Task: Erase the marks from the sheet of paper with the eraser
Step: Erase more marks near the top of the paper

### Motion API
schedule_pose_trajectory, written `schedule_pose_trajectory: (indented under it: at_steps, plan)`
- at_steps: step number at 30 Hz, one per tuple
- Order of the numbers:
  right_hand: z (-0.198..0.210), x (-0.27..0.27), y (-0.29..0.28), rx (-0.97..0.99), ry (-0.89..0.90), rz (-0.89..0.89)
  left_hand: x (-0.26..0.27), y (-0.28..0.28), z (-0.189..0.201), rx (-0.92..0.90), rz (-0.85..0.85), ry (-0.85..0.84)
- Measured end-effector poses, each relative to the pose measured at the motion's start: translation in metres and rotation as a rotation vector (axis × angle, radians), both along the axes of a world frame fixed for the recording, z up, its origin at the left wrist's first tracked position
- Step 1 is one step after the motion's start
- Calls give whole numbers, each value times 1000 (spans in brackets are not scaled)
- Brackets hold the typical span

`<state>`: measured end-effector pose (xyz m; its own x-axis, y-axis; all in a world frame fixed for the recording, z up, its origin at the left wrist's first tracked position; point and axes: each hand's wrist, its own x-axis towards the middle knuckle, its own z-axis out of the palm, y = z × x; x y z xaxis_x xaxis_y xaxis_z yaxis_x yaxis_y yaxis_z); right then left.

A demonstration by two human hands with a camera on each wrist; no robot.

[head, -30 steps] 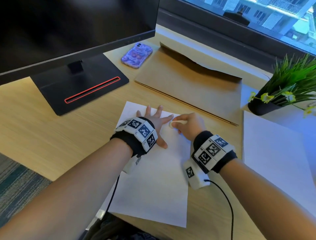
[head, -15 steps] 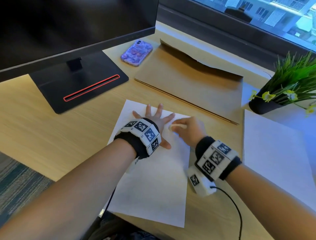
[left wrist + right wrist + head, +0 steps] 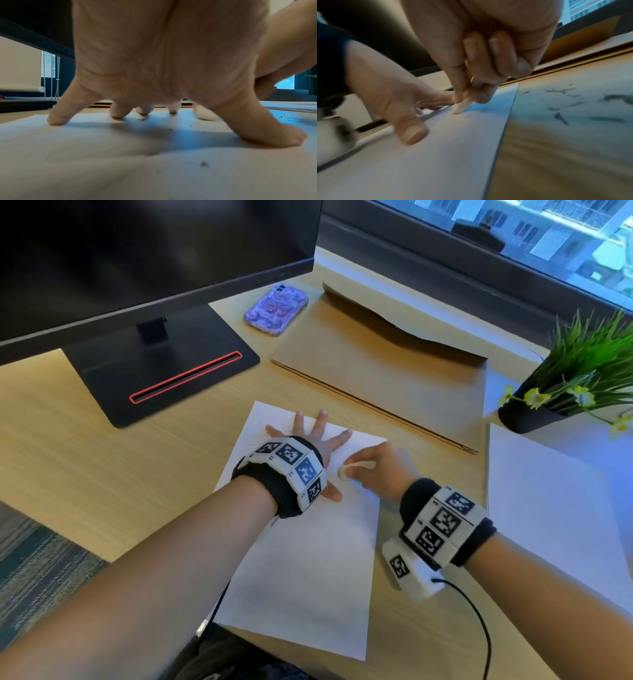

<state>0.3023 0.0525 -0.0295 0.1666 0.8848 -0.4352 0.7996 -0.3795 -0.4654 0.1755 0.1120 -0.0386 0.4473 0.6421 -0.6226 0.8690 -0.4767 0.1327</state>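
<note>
A white sheet of paper (image 3: 308,559) lies on the wooden desk in front of me. My left hand (image 3: 318,440) is spread flat on its upper part, fingers straight and pressing it down (image 3: 171,67). My right hand (image 3: 373,467) pinches a small white eraser (image 3: 343,472) between thumb and fingertips, its tip touching the paper just right of the left hand (image 3: 461,106). Faint grey pencil traces and dark crumbs lie on the sheet (image 3: 150,152). In the left wrist view the eraser (image 3: 205,115) shows beyond my index finger.
A black monitor stand (image 3: 161,371) and a purple phone (image 3: 275,311) are at the back left. A brown envelope (image 3: 387,374) lies behind the sheet. A potted plant (image 3: 568,385) and more white paper (image 3: 548,508) are to the right. Eraser crumbs (image 3: 561,105) dot the desk.
My right hand has drawn the eraser down the sheet toward me, from beside the left index fingertip to beside the left thumb base. The left hand stays flat on the paper.
</note>
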Motion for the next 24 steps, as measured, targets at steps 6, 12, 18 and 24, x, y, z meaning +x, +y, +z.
schedule_pose_trajectory:
  at_steps: [6, 12, 18, 24]
  plan:
    - [0, -1, 10, 98, 48, -143, 0, 1, -1, -7, 15, -3]
    - [4, -7, 0, -19, 72, -34, 0, 0, -1, 4, 2, -5]
    - [1, -10, 14, 118, 60, -171, -3, 1, -3, 4, 17, -36]
    - [8, -14, 0, -40, 33, 13, -2, 1, -5, 20, 28, -38]
